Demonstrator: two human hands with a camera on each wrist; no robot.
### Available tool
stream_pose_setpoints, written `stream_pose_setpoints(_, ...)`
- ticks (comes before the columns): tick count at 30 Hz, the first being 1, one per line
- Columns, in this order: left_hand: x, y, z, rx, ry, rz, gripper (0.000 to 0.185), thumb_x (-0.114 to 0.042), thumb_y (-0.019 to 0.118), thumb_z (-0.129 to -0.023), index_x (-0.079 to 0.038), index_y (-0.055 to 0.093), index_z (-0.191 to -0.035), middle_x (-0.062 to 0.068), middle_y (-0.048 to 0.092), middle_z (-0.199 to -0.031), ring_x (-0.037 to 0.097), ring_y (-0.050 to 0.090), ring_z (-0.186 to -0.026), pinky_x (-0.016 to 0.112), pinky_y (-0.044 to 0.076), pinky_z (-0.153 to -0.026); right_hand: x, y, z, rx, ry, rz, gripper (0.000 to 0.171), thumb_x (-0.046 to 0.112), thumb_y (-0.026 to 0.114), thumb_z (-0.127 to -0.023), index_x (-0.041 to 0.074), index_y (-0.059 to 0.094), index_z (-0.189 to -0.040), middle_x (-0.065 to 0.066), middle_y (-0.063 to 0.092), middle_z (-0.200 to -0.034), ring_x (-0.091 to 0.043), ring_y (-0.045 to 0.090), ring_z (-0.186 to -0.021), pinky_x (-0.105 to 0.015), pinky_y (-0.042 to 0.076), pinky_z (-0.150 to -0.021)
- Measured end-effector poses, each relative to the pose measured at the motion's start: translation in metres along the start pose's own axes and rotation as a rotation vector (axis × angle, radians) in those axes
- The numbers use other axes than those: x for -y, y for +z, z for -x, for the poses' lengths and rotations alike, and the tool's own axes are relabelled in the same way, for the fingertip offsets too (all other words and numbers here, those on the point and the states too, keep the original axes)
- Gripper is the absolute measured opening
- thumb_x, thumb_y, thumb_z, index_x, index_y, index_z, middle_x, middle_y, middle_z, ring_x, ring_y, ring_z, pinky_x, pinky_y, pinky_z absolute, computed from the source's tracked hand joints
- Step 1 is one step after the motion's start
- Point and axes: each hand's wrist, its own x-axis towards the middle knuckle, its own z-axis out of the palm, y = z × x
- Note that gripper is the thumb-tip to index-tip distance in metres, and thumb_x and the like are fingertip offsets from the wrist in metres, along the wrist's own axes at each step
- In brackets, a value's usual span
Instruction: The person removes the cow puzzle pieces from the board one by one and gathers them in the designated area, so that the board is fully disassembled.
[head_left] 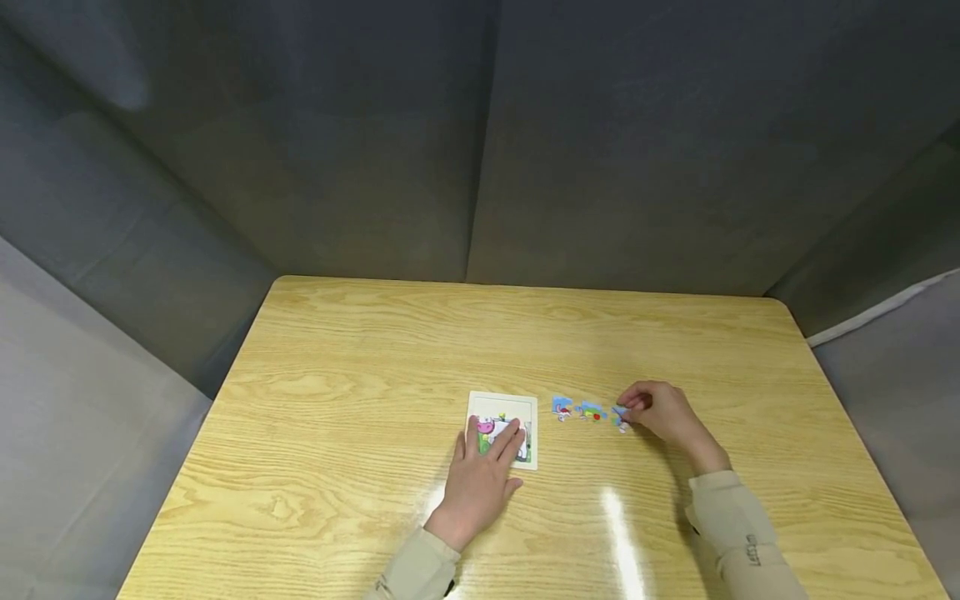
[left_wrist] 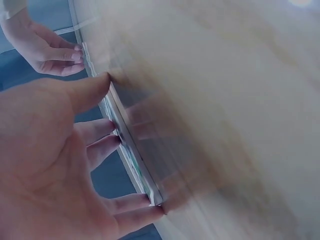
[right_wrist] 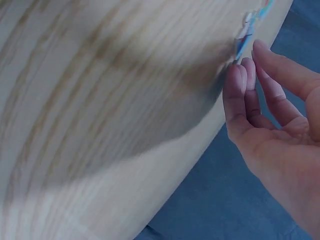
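Note:
My left hand (head_left: 476, 492) rests on a small square puzzle board (head_left: 532, 400) with a cow picture and a pale rim, fingers spread over its lower half. In the left wrist view the fingertips and thumb lie along the board's edge (left_wrist: 137, 160). The board's upper part shows bare, pale backing. To the right, my right hand (head_left: 663, 410) pinches a blue puzzle piece (head_left: 620, 423) between thumb and finger, low over the table. The fingertips partly hide this piece (right_wrist: 242, 45) in the head view.
Two more puzzle pieces lie in a row between the board and the right hand: a blue and red one (head_left: 562, 407) and a blue and green one (head_left: 592, 411). They rest on a wood-grain table (head_left: 337, 375). Dark grey curtains (head_left: 600, 167) stand behind the table.

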Motion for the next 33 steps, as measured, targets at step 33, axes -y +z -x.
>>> stream_pose_setpoints(33, -0.008, -0.005, 0.026, -0.047, -0.011, 0.041, 0.066, -0.048, 0.060, -0.082, -0.018, 0.043, -0.137, 0.002, 0.032, -0.146, 0.055, 0.027, -0.123, 0.057, 0.036, -0.095, 0.121, 0.086, -0.033, 0.085, -0.244, -0.193, 0.009, -0.004, 0.066, -0.079, 0.000, 0.066, -0.087, -0.010, 0.066, -0.080, -0.019, 0.061, -0.072, -0.023, 0.050, -0.064)
